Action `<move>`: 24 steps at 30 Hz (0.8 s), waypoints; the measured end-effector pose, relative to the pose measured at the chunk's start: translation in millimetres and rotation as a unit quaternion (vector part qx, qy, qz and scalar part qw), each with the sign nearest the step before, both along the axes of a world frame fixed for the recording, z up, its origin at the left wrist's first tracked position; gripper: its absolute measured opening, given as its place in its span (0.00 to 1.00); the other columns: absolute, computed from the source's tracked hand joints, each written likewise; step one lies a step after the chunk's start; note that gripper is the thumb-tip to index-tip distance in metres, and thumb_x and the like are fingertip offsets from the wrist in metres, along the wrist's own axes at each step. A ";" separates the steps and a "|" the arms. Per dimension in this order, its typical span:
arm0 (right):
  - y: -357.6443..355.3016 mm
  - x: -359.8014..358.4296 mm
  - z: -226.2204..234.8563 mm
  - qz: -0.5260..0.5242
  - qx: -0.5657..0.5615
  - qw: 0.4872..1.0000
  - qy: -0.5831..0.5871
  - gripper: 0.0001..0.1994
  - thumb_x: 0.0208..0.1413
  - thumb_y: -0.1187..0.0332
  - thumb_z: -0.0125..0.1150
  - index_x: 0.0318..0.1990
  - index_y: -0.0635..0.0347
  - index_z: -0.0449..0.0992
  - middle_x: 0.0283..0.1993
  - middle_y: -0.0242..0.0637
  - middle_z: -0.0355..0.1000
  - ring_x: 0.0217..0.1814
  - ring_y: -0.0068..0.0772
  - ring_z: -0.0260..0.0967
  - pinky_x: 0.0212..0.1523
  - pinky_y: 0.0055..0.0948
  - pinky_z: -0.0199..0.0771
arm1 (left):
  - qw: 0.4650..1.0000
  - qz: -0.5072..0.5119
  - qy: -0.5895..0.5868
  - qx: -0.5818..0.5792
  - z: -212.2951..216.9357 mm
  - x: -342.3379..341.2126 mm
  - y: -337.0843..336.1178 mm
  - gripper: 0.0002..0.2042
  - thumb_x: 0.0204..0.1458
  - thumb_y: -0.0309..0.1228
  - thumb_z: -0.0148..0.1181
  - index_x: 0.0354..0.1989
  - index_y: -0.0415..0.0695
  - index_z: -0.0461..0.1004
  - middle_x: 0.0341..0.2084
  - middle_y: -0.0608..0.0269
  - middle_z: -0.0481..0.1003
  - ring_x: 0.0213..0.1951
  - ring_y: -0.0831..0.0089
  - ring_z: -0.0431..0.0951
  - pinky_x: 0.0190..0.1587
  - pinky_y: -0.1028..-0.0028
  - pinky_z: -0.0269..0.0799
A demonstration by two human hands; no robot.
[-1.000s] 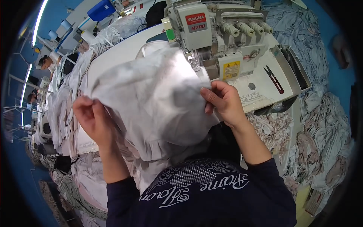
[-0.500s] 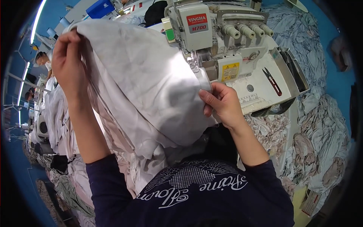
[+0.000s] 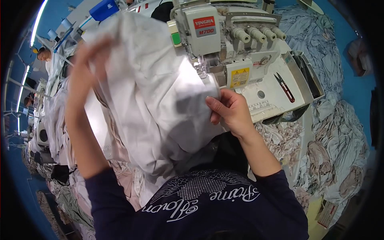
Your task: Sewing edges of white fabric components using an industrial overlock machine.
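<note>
Cloth point(image 3: 148, 92) lies on a table point(image 3: 100, 132), left of a sewing machine point(image 3: 204, 36), with the right hand point(image 3: 231, 110) at the cloth's right edge. Scissors point(image 3: 285, 87) lie to the machine's right; beyond them, heaped fabric point(image 3: 340, 134).

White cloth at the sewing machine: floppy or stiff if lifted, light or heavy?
Probably floppy: the cloth hangs in soft folds. Likely light: thin-looking, its edge merely pinched by the right hand. Might catch on the sewing machine, since it runs right up to it.
</note>
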State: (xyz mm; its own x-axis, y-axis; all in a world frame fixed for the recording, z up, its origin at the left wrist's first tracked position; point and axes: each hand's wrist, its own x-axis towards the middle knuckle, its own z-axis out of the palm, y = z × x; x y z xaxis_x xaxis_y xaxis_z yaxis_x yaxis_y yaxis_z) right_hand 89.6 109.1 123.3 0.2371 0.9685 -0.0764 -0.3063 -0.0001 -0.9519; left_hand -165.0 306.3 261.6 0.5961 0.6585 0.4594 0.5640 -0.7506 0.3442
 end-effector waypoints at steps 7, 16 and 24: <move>-0.7 -3.9 3.0 0.015 0.004 1.000 -0.005 0.08 0.53 0.67 0.60 0.30 0.63 0.71 0.18 0.28 0.67 0.16 0.17 0.65 0.18 0.16 0.65 | 0.982 0.179 -0.049 -0.039 -150.8 -22.9 -104.1 0.07 0.43 0.22 0.58 0.32 0.39 0.74 0.30 0.52 0.70 0.38 0.54 0.69 0.46 0.63 0.62; 2.1 -7.7 -2.3 0.013 0.045 0.999 0.026 0.07 0.54 0.71 0.59 0.27 0.62 0.69 0.17 0.27 0.66 0.14 0.16 0.64 0.17 0.15 0.63 | 0.909 0.133 -0.208 0.336 -15.1 17.3 -30.0 0.07 0.44 0.20 0.52 0.32 0.42 0.74 0.27 0.58 0.72 0.34 0.61 0.72 0.40 0.69 0.67; 1.0 -10.6 2.8 0.024 0.041 0.998 0.033 0.07 0.55 0.71 0.58 0.27 0.61 0.69 0.17 0.28 0.66 0.14 0.17 0.64 0.16 0.15 0.63 | 0.787 0.074 -0.106 0.604 72.4 17.7 59.7 0.09 0.56 0.28 0.48 0.34 0.37 0.73 0.27 0.62 0.75 0.25 0.77 0.72 0.27 0.79 0.67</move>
State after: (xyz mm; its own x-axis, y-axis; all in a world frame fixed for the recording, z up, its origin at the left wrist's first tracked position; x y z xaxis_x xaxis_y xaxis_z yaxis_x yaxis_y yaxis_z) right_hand 79.0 110.1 126.1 0.1869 0.9823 -0.0104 -0.3696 0.0605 -0.9272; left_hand -147.4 366.0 334.0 0.3795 -0.2794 0.8820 0.7018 -0.5343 -0.4712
